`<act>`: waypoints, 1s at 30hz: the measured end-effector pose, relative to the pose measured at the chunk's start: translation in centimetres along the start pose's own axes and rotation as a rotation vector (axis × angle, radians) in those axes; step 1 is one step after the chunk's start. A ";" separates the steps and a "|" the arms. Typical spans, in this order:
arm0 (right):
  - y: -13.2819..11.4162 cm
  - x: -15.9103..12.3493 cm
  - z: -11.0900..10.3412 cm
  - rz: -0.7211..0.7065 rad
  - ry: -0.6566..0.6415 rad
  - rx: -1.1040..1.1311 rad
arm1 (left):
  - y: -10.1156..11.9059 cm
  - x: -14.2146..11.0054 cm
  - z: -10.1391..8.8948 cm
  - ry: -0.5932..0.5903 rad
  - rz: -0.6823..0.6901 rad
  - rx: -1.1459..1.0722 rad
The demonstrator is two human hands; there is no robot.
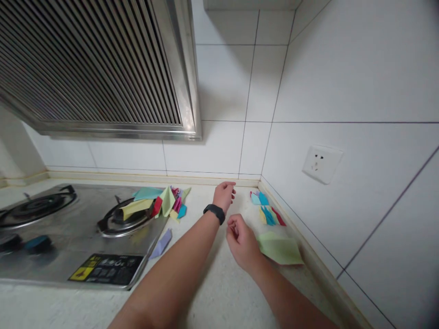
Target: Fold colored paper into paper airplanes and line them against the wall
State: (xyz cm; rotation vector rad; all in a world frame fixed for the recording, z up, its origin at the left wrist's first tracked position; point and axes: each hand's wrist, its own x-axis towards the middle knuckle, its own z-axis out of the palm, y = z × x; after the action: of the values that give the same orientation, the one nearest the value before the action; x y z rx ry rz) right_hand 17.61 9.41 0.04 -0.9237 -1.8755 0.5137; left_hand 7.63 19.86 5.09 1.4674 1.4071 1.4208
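Note:
My left hand (224, 195), with a black band on its wrist, reaches over the counter near the back wall. Its index finger is stretched out, the other fingers are loosely bent, and I see nothing in them. Closer to me, my right hand (242, 240) is closed, its fingers curled in, with no object visible in it. A light green paper sheet (279, 248) lies just right of that hand. Beyond it are colourful folded papers (270, 215) and a smaller blue-and-red group (259, 198). A purple folded paper (161, 243) lies left of my left forearm.
A gas stove (78, 246) fills the left side. More folded papers (167, 201) are heaped over its right burner and edge. A range hood (192, 130) hangs above. White tiled walls meet at the back right corner, with a socket (322, 163) on the right wall.

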 end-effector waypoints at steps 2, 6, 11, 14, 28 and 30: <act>0.1 0.0 0.0 0.001 -0.009 0.014 | 0.7 -2.5 -2.4 -0.054 0.020 0.028; 0.1 0.0 -0.1 0.019 -0.040 0.019 | 0.1 -6.8 -9.3 -0.187 0.270 0.584; -0.2 0.1 -0.3 0.000 -0.082 -0.021 | -3.1 -8.7 -17.4 0.018 0.082 1.133; -0.3 0.1 -0.4 0.010 -0.090 -0.014 | -4.7 -8.0 -19.0 -0.024 0.023 1.229; -0.1 0.1 -0.3 0.004 -0.117 -0.048 | -5.4 -7.5 -17.7 -0.048 0.070 1.277; 0.0 0.1 -0.3 0.007 -0.113 -0.062 | -4.8 -8.1 -17.2 -0.032 0.150 1.251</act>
State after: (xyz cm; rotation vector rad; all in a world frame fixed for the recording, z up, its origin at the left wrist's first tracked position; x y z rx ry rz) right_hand 17.87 9.50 0.27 -0.9597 -2.0003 0.5232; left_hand -8.63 9.40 1.96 2.3010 2.3641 0.4633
